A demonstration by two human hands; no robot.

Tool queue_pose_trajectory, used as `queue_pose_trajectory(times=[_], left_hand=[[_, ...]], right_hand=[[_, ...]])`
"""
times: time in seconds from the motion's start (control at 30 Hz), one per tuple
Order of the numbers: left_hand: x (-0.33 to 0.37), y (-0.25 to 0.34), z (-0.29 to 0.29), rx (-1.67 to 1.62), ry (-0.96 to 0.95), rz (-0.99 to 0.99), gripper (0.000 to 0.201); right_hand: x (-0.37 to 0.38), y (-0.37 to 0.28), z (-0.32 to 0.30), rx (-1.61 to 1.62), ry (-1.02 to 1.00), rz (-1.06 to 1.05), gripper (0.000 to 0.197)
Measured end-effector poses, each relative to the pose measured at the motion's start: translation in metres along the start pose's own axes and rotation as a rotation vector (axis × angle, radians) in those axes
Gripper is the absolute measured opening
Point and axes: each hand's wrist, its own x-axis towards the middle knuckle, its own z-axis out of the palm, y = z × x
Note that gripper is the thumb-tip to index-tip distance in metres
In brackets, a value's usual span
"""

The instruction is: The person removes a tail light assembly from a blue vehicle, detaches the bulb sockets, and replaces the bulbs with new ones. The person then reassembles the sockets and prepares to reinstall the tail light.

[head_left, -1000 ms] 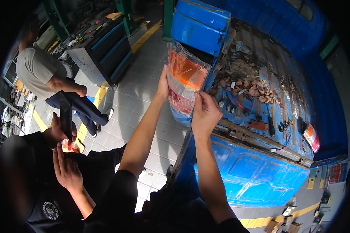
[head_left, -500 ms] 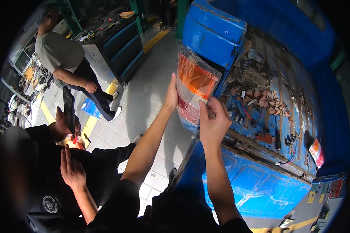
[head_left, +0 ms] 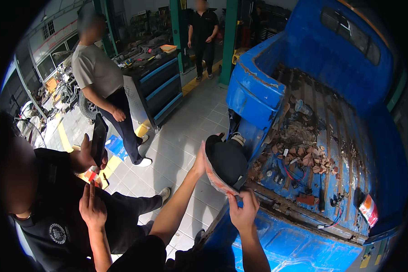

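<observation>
Here the black-backed lamp (head_left: 228, 160) is held beside the blue truck (head_left: 255, 96), long axis slanting down rightward, the left hand (head_left: 199, 162) with fingers curled round its left edge, the right hand (head_left: 244, 210), nearer the tailgate (head_left: 299, 241), pinching its lower corner.

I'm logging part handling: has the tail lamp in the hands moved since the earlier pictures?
Yes: against the truck's blue corner panel, the tail lamp has shifted down the view and turned to show its black back.
</observation>
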Motion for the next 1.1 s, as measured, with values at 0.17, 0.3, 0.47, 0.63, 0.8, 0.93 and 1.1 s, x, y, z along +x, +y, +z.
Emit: queue_pose_trajectory(times=[0.17,0.3,0.47,0.63,0.8,0.93,1.1], left_hand=[[-0.015,0.022,0.02,-0.241,0.025,-0.008,0.042],[-0.064,0.067,0.021,-0.5,0.058,-0.063,0.039],[-0.102,0.019,0.013,-0.615,-0.187,0.102,0.039],[-0.162,0.033,0.017,-0.496,-0.004,-0.025,0.039],[-0.174,0.046,0.021,-0.283,0.087,-0.092,0.044],[-0.168,0.063,0.032,-0.105,0.136,-0.128,0.042],[-0.147,0.071,0.049,0.077,0.072,-0.143,0.044]], right_hand=[[-0.045,0.007,-0.01,0.008,-0.054,-0.004,0.017],[-0.065,-0.022,-0.006,0.16,-0.094,-0.138,0.019],[-0.1,-0.044,-0.019,0.145,-0.277,-0.208,0.016],[-0.133,-0.053,-0.033,0.28,-0.425,-0.078,0.02],[-0.126,-0.034,-0.05,0.732,-0.426,0.45,0.047],[-0.058,-0.019,-0.044,0.702,-0.561,0.544,0.053],[-0.013,-0.003,-0.03,0.598,-0.877,0.329,0.024]])
